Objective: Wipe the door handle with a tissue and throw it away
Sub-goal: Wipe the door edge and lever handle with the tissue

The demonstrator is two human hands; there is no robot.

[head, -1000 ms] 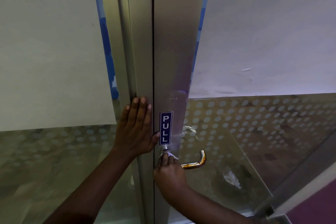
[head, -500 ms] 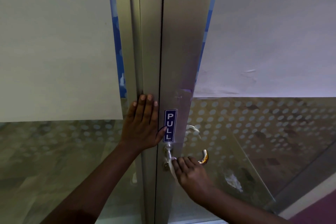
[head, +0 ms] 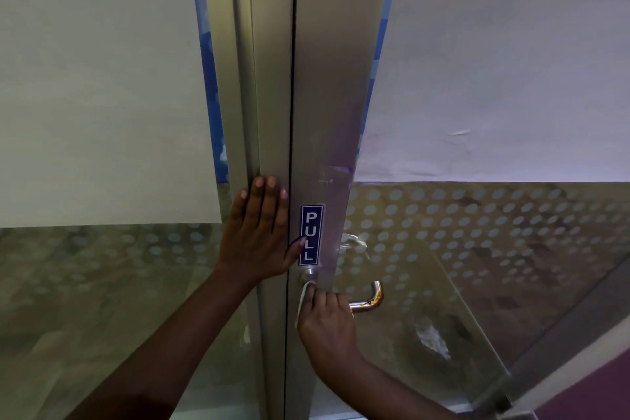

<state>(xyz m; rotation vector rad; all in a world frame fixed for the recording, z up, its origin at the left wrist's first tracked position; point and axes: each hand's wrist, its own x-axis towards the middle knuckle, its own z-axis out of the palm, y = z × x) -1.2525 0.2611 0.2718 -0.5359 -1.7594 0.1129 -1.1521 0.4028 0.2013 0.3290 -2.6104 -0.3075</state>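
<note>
A metal lever door handle (head: 370,300) sticks out of the aluminium door stile below a blue PULL sticker (head: 311,235); its curved end shows a brownish stain. My right hand (head: 325,317) is closed around the handle's shaft near the stile, pressing a white tissue (head: 301,300) against it; only the tissue's left edge shows past my fingers. My left hand (head: 257,232) lies flat, fingers together and pointing up, on the door frame left of the sticker, thumb touching the sticker's edge.
The glass door (head: 443,266) with frosted dots stands slightly ajar to the right; a second handle (head: 353,240) shows through the glass on its far side. A fixed glass panel (head: 102,266) is on the left. A door edge (head: 562,351) crosses the lower right.
My right hand has slid left along the handle, back toward the stile, uncovering more of the handle's outer end. My left hand has stayed flat on the frame.
</note>
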